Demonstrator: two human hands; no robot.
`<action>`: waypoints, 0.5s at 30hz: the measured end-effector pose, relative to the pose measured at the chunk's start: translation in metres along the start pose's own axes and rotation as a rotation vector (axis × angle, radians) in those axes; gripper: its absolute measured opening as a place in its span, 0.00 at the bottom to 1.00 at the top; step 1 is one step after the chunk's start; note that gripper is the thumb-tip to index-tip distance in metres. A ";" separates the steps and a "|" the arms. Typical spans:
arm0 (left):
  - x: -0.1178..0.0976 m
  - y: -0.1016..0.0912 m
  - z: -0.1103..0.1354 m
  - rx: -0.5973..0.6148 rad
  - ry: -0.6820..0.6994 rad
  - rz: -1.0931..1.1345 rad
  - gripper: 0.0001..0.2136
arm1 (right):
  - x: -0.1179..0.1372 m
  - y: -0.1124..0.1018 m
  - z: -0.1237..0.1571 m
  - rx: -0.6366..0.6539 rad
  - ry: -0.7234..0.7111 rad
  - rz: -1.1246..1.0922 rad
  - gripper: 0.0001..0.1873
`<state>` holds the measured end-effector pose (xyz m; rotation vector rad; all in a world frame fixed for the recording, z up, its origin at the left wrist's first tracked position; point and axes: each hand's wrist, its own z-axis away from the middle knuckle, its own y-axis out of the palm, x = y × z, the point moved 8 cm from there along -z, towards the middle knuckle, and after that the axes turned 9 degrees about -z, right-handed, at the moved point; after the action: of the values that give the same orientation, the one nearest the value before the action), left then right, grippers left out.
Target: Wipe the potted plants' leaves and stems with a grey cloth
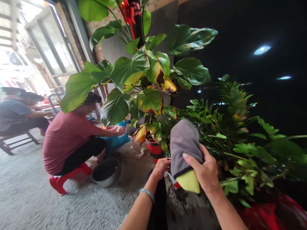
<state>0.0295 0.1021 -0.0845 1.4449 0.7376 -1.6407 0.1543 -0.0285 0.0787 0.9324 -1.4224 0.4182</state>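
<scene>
My right hand (208, 169) is closed on a folded cloth (184, 147), grey on one side and yellow on the other, with the thumb pressed across its front. The cloth is held up in front of the plants. My left hand (162, 168), with a bangle (147, 194) on its wrist, is beside the cloth's left edge. Its fingers are curled, and the cloth hides their tips, so what they hold, if anything, does not show. Just beyond my hands stands a tall plant (130, 68) with broad green leaves, some yellow and brown, in a red pot (154, 147).
A person in a red shirt (68, 137) sits on a red stool (68, 179) at the left, hands on a blue bag (117, 142). A grey basin (106, 172) stands on the concrete floor (31, 195). More leafy plants (240, 124) crowd the right. Other people sit farther back.
</scene>
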 end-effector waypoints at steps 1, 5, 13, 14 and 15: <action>0.000 0.003 0.000 0.014 -0.008 0.023 0.16 | -0.010 -0.005 -0.005 -0.057 0.048 -0.038 0.29; 0.002 0.003 -0.002 0.012 -0.040 0.106 0.17 | -0.101 -0.006 0.023 0.037 0.567 -0.238 0.21; 0.014 -0.006 -0.008 -0.029 -0.082 0.110 0.21 | -0.039 -0.052 0.008 -0.103 0.227 -0.058 0.29; 0.016 -0.006 -0.009 -0.032 -0.088 0.108 0.22 | -0.023 -0.057 -0.006 -0.180 0.146 -0.100 0.28; 0.017 -0.005 -0.009 -0.032 -0.089 0.106 0.23 | -0.014 -0.059 -0.018 -0.235 0.110 -0.159 0.26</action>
<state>0.0294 0.1093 -0.1032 1.3563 0.6242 -1.5935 0.2073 -0.0465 0.0497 0.8114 -1.2569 0.1760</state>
